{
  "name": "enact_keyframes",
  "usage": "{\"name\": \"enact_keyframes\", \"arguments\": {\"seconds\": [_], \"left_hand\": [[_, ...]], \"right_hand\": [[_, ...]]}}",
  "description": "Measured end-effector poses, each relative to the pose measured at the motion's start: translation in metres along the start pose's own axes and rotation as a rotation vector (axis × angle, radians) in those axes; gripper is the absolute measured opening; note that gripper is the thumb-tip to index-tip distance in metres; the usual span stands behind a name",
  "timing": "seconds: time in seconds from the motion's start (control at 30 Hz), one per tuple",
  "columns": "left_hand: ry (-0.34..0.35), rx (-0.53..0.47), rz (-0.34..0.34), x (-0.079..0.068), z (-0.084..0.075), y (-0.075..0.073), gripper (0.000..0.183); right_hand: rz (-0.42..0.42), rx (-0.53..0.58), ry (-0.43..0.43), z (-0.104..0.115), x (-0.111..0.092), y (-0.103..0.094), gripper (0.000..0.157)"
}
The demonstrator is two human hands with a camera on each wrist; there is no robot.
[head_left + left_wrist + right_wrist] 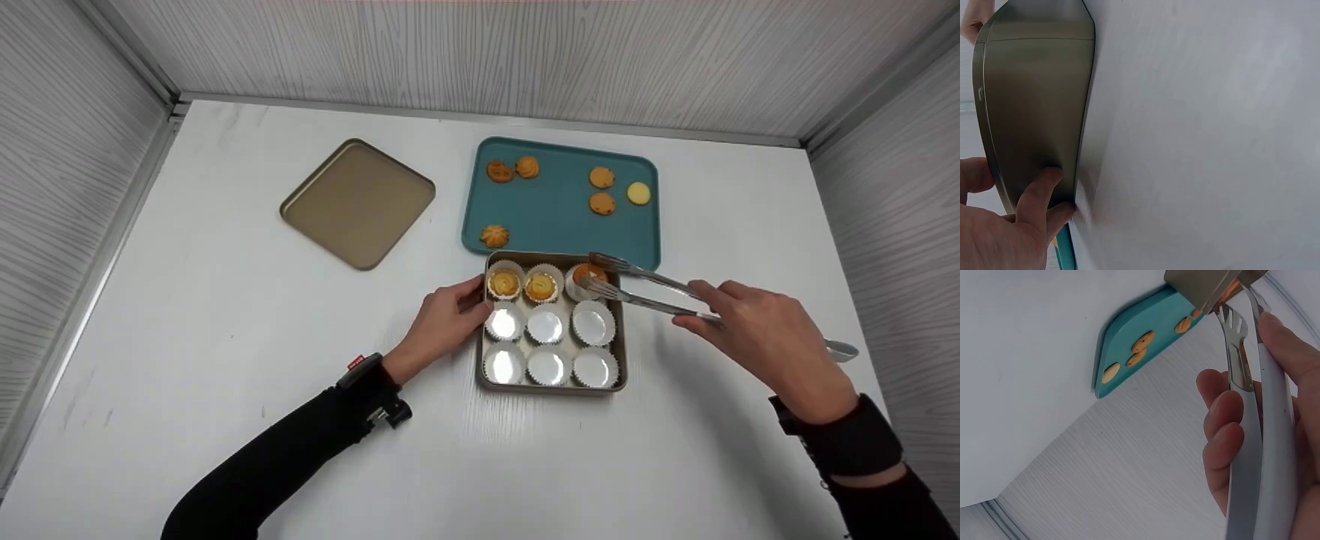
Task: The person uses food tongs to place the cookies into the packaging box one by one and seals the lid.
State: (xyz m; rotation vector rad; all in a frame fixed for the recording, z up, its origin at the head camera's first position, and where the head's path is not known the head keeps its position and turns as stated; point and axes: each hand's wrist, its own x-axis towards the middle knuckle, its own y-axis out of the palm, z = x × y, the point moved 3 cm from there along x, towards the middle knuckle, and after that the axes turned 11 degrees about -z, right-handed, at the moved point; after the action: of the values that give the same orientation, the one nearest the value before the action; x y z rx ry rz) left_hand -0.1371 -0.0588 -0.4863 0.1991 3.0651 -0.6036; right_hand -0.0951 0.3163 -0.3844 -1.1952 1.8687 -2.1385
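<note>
Gripping the tin (1039, 112) with the left hand (446, 322), the person has the right hand (765, 341) clamped round tongs (660, 305), tips flanking an orange cookie (590, 271) at the far right paper cup (576, 291); uneven release might tip the cup

Place: from afar, I saw a booth (67, 247), perhaps in a lab.
Walls: grey wood-grain panels (495, 60) stood on three sides, edged with metal strips (881, 88).
Table: a plain white tabletop (360, 450) filled the space between them.
</note>
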Motion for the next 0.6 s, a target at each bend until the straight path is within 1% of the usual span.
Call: {"name": "enact_keyframes", "arguments": {"seconds": [0.37,0.6], "left_hand": [[0.000,-0.009,-0.004,0.000,0.000,-0.001,0.056],[0.000,-0.009,-0.002,0.000,-0.002,0.000,0.056]], "right_hand": [[-0.046,-0.081,-0.079,0.014,0.007,0.000,0.048],[-0.014,-0.121,-0.102,0.020,0.017,0.000,0.049]]}}
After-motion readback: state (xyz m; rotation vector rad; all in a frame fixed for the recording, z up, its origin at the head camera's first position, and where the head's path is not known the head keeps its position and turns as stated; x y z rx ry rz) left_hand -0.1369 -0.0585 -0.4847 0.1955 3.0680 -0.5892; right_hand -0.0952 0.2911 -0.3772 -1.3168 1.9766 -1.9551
